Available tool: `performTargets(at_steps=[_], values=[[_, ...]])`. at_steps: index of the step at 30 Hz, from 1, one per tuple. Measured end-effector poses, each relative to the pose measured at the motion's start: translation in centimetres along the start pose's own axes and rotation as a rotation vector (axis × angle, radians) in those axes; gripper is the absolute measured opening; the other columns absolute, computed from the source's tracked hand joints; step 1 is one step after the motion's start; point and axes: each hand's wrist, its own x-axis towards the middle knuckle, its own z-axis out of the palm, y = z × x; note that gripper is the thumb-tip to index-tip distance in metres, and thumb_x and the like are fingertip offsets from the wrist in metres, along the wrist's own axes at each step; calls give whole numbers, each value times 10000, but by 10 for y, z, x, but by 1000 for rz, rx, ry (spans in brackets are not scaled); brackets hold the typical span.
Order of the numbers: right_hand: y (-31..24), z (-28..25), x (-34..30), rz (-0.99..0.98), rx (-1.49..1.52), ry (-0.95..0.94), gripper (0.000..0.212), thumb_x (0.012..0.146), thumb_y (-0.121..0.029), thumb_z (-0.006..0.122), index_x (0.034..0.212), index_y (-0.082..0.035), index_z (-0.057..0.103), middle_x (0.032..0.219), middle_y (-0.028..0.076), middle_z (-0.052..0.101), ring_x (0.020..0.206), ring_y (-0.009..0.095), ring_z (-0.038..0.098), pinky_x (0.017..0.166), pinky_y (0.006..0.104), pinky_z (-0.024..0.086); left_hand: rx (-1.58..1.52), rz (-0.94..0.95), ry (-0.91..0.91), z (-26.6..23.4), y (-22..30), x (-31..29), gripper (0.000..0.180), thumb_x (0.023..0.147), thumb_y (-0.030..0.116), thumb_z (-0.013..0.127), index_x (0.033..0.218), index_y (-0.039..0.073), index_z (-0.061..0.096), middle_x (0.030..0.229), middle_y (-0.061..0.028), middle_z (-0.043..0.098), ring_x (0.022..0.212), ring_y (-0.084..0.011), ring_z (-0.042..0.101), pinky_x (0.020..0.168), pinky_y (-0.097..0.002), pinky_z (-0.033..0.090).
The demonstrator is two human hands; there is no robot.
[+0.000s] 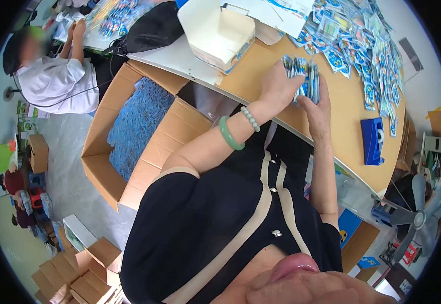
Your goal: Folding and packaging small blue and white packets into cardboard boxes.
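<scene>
Between my two hands, a row of small blue and white packets [309, 81] stands on edge on the light wooden table [251, 76]. My left hand [278, 86] grips the row from its left side, the thumb reaching over toward the middle. On the other side, my right hand [319, 109] presses against the packets with thumb and fingers curved round them. A green bangle and a beaded bracelet circle my left wrist. Just beyond my left hand stands an open white carton [220, 43], its lid raised.
A large heap of loose packets [367, 50] covers the table's far right. The blue tape dispenser [372, 142] stands near the right edge. Left of the table, a cardboard box [101, 169] holds a blue mass. A person [58, 83] sits at another table; a fan [418, 219] is at right.
</scene>
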Motion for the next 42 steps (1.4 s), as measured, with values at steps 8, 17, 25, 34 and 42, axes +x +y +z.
performTargets(at_steps=[8, 17, 25, 34, 42], values=[[-102, 71, 94, -521, -313, -277, 805, 721, -111, 618, 1484, -47, 370, 1376, 133, 535, 1173, 247, 552, 1019, 315, 413, -185, 160, 354, -99, 20, 38, 367, 794, 177, 710, 1047, -59, 586, 957, -193, 687, 864, -310, 684, 753, -392, 537], [-141, 138, 123, -390, -666, -683, 587, 755, -121, 544, 1328, -9, 484, 1176, 220, 615, 1128, 325, 583, 960, 363, 443, -185, -108, 401, -156, -45, 104, 374, 762, 77, 753, 1073, -90, 629, 965, -162, 697, 878, -242, 680, 783, -369, 539], [-84, 118, 46, -396, -718, -94, 426, 836, -96, 478, 1239, 9, 391, 1130, 322, 580, 1043, 482, 564, 886, 523, 444, -279, -138, -324, -146, 4, 72, 324, 789, 5, 717, 1091, -73, 631, 990, -139, 696, 827, -202, 684, 716, -320, 559], [-83, 90, 53, -287, -796, -99, 422, 853, -110, 499, 1233, 32, 385, 1169, 301, 565, 1056, 469, 562, 864, 530, 463, -142, -81, -404, -101, -3, 92, 273, 831, 74, 699, 1080, -26, 647, 977, -129, 703, 850, -214, 702, 689, -329, 588], [-111, 99, 83, -339, -905, -196, 410, 792, -174, 614, 1085, 112, 597, 1018, 326, 640, 978, 446, 634, 832, 454, 513, 454, -391, -232, -116, 27, 106, 263, 827, 223, 680, 945, -8, 715, 807, -156, 709, 787, -261, 688, 634, -356, 544]])
